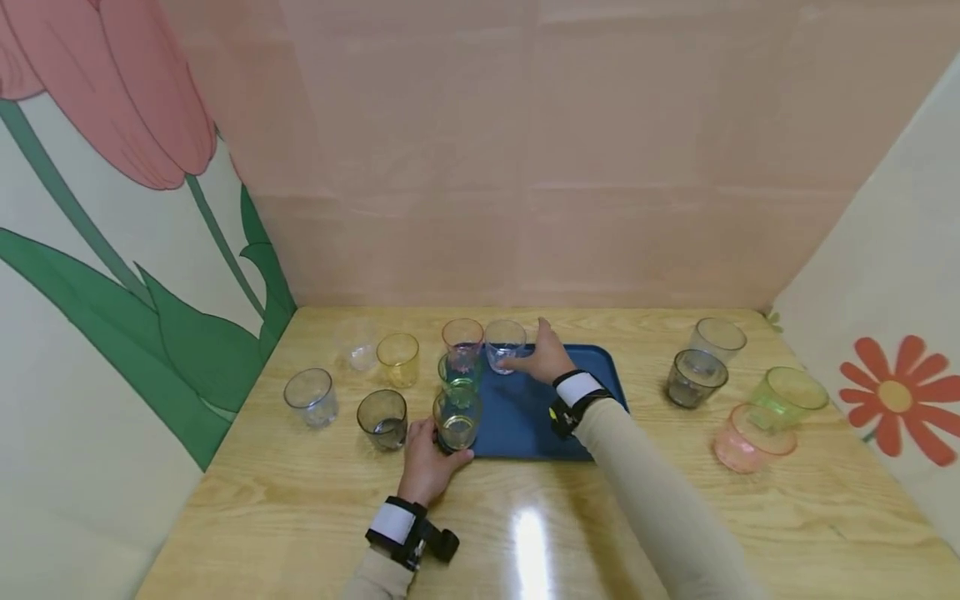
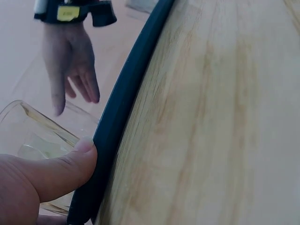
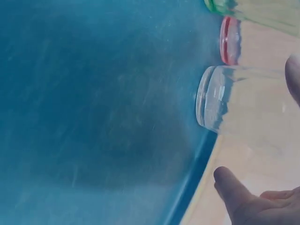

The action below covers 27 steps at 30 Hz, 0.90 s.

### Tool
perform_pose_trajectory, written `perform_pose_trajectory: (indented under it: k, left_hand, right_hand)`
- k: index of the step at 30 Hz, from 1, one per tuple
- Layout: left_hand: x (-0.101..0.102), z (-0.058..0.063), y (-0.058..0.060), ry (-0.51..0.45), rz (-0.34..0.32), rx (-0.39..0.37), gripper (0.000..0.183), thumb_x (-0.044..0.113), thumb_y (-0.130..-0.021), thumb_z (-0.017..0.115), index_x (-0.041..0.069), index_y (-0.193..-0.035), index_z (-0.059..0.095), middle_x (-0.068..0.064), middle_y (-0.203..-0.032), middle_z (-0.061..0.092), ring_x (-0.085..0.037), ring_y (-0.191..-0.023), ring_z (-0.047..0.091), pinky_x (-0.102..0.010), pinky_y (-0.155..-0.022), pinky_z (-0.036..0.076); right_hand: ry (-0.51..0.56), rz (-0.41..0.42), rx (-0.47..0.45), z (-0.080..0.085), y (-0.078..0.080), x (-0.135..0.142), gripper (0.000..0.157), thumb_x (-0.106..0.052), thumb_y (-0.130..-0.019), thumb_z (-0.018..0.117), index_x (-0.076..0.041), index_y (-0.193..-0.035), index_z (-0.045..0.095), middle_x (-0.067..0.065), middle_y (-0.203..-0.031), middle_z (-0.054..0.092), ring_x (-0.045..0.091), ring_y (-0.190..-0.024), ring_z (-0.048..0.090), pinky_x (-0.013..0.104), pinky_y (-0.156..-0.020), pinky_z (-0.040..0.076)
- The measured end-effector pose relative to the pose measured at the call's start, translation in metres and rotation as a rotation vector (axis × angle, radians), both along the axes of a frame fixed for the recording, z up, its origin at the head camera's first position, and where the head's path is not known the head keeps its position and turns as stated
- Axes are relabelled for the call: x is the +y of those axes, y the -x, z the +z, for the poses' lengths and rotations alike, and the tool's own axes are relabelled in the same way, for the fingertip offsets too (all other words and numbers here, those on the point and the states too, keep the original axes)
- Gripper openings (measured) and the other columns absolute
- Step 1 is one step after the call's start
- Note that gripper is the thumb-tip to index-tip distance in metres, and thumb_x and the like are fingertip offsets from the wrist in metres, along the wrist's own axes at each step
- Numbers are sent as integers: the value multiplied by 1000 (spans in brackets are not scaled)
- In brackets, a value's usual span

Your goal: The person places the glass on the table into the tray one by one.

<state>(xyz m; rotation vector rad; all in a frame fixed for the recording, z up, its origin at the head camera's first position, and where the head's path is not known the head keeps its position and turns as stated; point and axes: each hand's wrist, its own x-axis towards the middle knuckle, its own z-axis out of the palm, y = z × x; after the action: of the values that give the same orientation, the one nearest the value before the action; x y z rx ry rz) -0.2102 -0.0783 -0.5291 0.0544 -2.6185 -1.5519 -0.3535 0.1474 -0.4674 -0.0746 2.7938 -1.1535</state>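
A blue tray (image 1: 540, 408) lies on the table. My left hand (image 1: 429, 468) holds its front left corner, and in the left wrist view the thumb (image 2: 65, 173) lies against the tray rim (image 2: 123, 93). Right beside that hand, a yellowish clear glass (image 1: 457, 421) stands on the tray. Behind it are a green glass (image 1: 459, 385) and a pink-rimmed glass (image 1: 462, 343). A colourless glass (image 1: 505, 346) stands at the back of the tray. Around it my right hand (image 1: 543, 358) is spread, thumb and fingers apart; in the right wrist view a gap shows between fingers and glass (image 3: 215, 101).
Left of the tray stand a yellow glass (image 1: 398, 361), a dark grey glass (image 1: 383, 421), a bluish glass (image 1: 311, 400) and a faint clear glass (image 1: 362, 354). To the right are a grey glass (image 1: 695, 379), a clear glass (image 1: 718, 337), a green glass (image 1: 791, 392) and a pink glass (image 1: 742, 446).
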Motion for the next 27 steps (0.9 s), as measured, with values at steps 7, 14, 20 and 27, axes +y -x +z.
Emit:
perform_pose_trajectory:
  k: [7,14,20,27]
  left_hand:
    - [-1,0,0,13,0,0,69,17,-76,91,-5,-133,57,-18,-119,50,-37,-117,48,-55,-102,41]
    - [-1,0,0,12,4,-10,68,17,-77,90,-4,-133,57,-17,-119,49,-37,-116,48,-55,-101,42]
    - [2,-1,2,11,5,-6,70,17,-77,91,-5,-134,56,-17,-120,49,-37,-118,48,-55,-102,42]
    - [4,-3,2,11,17,-5,69,16,-76,91,-5,-133,57,-18,-120,50,-37,-118,47,-54,-103,42]
  right_hand:
    - [5,23,58,11,-23,23,111,-39,-89,79,7,-159,7,35,-158,25,49,-143,33,61,-108,39]
    - [33,47,122,42,-60,45,96,-38,-93,75,5,-158,19,34,-153,35,48,-138,41,59,-106,42]
    - [45,79,227,59,-92,76,82,-37,-95,74,5,-153,34,32,-146,45,47,-133,46,57,-108,42]
    - [84,22,370,66,-124,121,60,-28,-98,71,7,-141,48,28,-139,52,47,-127,51,55,-105,44]
